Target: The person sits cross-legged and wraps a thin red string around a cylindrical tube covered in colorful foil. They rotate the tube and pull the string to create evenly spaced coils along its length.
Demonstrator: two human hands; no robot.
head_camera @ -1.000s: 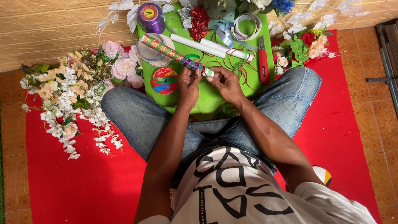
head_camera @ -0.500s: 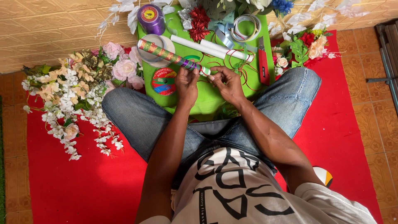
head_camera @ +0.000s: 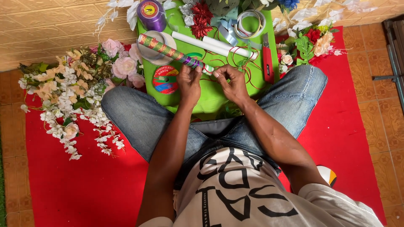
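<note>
Left hand (head_camera: 190, 82) pinches the roll (head_camera: 170, 51); right hand (head_camera: 230, 80) pinches ribbon (head_camera: 248, 69) (thin, red): slack may tangle.

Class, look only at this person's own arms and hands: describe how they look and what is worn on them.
Both arms are bare from the shoulder area down. The left hand and right hand wear no gloves; no watch or bracelet shows. A short white sleeve of a printed T-shirt covers the right upper arm.

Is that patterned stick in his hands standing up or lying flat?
Tilted, nearly flat: the patterned stick slants over the green mat, its near end held by the left hand.
</note>
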